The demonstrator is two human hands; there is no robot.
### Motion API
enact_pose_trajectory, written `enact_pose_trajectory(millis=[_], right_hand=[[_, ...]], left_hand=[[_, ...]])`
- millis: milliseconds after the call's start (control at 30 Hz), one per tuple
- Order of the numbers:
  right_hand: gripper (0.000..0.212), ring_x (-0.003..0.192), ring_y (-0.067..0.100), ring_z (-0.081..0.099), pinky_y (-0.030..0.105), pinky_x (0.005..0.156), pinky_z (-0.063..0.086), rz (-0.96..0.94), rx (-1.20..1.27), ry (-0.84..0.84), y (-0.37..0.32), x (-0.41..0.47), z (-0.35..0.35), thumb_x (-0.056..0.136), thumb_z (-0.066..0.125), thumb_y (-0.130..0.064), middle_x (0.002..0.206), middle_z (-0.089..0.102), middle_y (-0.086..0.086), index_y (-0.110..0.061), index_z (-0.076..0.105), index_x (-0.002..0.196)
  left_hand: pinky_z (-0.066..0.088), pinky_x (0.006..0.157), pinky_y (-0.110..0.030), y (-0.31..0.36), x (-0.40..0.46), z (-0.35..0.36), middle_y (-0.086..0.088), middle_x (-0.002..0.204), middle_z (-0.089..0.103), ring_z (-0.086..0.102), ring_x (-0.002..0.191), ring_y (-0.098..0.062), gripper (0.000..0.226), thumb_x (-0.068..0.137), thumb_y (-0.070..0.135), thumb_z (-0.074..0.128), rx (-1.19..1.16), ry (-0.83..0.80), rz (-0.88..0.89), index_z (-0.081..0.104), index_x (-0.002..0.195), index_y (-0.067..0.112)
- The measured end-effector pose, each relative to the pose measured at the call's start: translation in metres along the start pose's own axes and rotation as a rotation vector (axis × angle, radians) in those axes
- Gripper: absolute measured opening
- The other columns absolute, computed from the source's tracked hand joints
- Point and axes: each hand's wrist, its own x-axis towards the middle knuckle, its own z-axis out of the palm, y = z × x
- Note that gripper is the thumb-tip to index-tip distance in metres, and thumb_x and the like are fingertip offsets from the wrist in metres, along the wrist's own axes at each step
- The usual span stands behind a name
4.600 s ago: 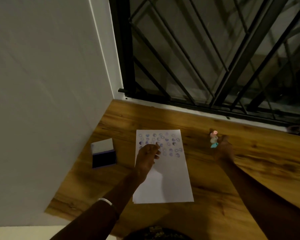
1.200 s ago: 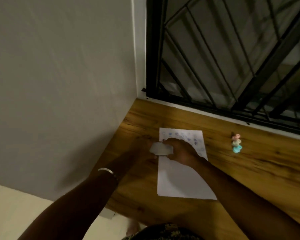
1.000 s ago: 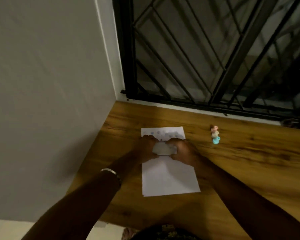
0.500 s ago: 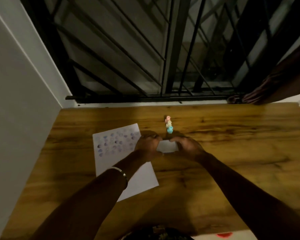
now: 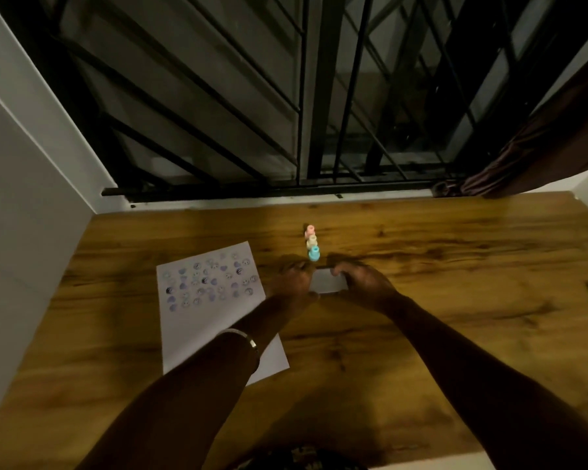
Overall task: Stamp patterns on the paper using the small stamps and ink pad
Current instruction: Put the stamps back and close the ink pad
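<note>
Hands, left hand (image 5: 291, 283) and right hand (image 5: 360, 283), grip the small white rectangular ink pad (image 5: 327, 285) mid-frame by its short ends; probably light, rigid, lid-loose

Single head-worn wide-angle view, looking steeply down and forward over wooden table (image 5: 421, 334), facing barred window (image 5: 286, 113), seemingly close.

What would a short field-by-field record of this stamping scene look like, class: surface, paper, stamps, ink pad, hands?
surface: wooden table below a barred window
paper: white sheet, stamped prints on its far half, near half blank
stamps: three small stamps in a row, pink, cream, blue
ink pad: closed pale case, right of the paper
left hand: grips the case's left side
right hand: grips its right side
</note>
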Motion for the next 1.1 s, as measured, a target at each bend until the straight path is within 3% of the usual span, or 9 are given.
enact_pose_trajectory(millis=[300, 400, 467, 567, 633, 767, 900, 1000, 1100], right_hand=[[0.052, 0.115, 0.031, 0.054, 0.035, 0.087, 0.046, 0.037, 0.012, 0.013, -0.009, 0.004, 0.004, 0.074, 0.07, -0.018, 0.133, 0.053, 0.011, -0.019, 0.049, 0.122], [0.059, 0.116, 0.027, 0.053, 0.037, 0.089, 0.05, 0.024, -0.012, 0.046, -0.013, 0.002, 0.005, 0.068, 0.076, -0.037, 0.133, 0.051, 0.005, -0.026, 0.048, 0.119], [0.053, 0.107, 0.024, 0.054, 0.039, 0.085, 0.051, 0.072, -0.012, 0.117, -0.021, -0.001, 0.005, 0.071, 0.071, -0.046, 0.126, 0.051, 0.005, -0.026, 0.05, 0.115], [0.033, 0.095, 0.024, 0.06, 0.034, 0.077, 0.051, 0.114, -0.007, 0.333, -0.038, 0.0, 0.009, 0.083, 0.061, -0.041, 0.114, 0.059, 0.006, -0.022, 0.057, 0.109], [0.021, 0.086, 0.023, 0.064, 0.029, 0.072, 0.049, 0.08, 0.065, 0.366, -0.056, 0.003, 0.014, 0.086, 0.06, -0.03, 0.106, 0.066, 0.005, -0.02, 0.06, 0.104], [0.019, 0.088, 0.018, 0.064, 0.028, 0.073, 0.052, 0.05, 0.178, 0.303, -0.108, 0.013, 0.04, 0.091, 0.053, -0.025, 0.102, 0.068, 0.002, -0.021, 0.06, 0.108], [0.024, 0.103, 0.027, 0.062, 0.033, 0.087, 0.05, 0.126, 0.222, 0.278, -0.156, 0.031, 0.072, 0.09, 0.052, -0.018, 0.111, 0.068, 0.009, -0.013, 0.061, 0.112], [0.035, 0.122, 0.034, 0.05, 0.041, 0.106, 0.039, 0.257, 0.158, 0.206, -0.18, 0.042, 0.085, 0.091, 0.05, -0.02, 0.129, 0.058, 0.014, -0.01, 0.055, 0.124], [0.046, 0.132, 0.035, 0.039, 0.041, 0.111, 0.028, 0.359, 0.092, 0.188, -0.192, 0.048, 0.094, 0.094, 0.048, -0.024, 0.143, 0.043, 0.018, -0.007, 0.04, 0.136]], left_hand=[[0.037, 0.109, -0.044, -0.003, 0.001, 0.005, -0.008, 0.151, 0.036, 0.036, 0.137, -0.03, 0.074, 0.085, 0.037, 0.067, -0.059, 0.01, -0.043, 0.031, 0.147, 0.02], [0.039, 0.105, -0.044, -0.008, -0.002, 0.006, -0.008, 0.149, 0.036, 0.036, 0.135, -0.029, 0.088, 0.077, 0.039, 0.075, -0.074, 0.031, -0.054, 0.027, 0.148, 0.02], [0.037, 0.107, -0.046, -0.015, -0.01, 0.002, -0.007, 0.152, 0.033, 0.033, 0.138, -0.03, 0.094, 0.075, 0.041, 0.076, -0.124, 0.06, -0.057, 0.023, 0.15, 0.02], [0.034, 0.11, -0.044, -0.038, -0.031, -0.006, -0.006, 0.152, 0.037, 0.035, 0.139, -0.028, 0.072, 0.087, 0.049, 0.06, -0.15, 0.187, -0.071, 0.031, 0.147, 0.022], [0.042, 0.104, -0.04, -0.059, -0.048, -0.009, -0.007, 0.14, 0.05, 0.047, 0.129, -0.027, 0.052, 0.094, 0.047, 0.049, -0.135, 0.352, -0.091, 0.044, 0.139, 0.021], [0.048, 0.095, -0.038, -0.103, -0.077, -0.017, -0.008, 0.124, 0.06, 0.056, 0.114, -0.025, 0.035, 0.093, 0.035, 0.056, -0.238, 0.649, -0.386, 0.057, 0.122, 0.015], [0.047, 0.097, -0.045, -0.138, -0.101, -0.025, -0.018, 0.129, 0.051, 0.051, 0.117, -0.035, 0.04, 0.089, 0.026, 0.061, -0.335, 0.754, -0.726, 0.052, 0.123, 0.008], [0.035, 0.108, -0.051, -0.156, -0.114, -0.031, -0.021, 0.141, 0.039, 0.039, 0.128, -0.039, 0.053, 0.09, 0.028, 0.057, -0.45, 0.597, -0.948, 0.041, 0.135, 0.005], [0.031, 0.112, -0.053, -0.168, -0.115, -0.034, -0.023, 0.15, 0.029, 0.032, 0.136, -0.041, 0.063, 0.095, 0.034, 0.048, -0.537, 0.421, -1.009, 0.025, 0.145, 0.003]])
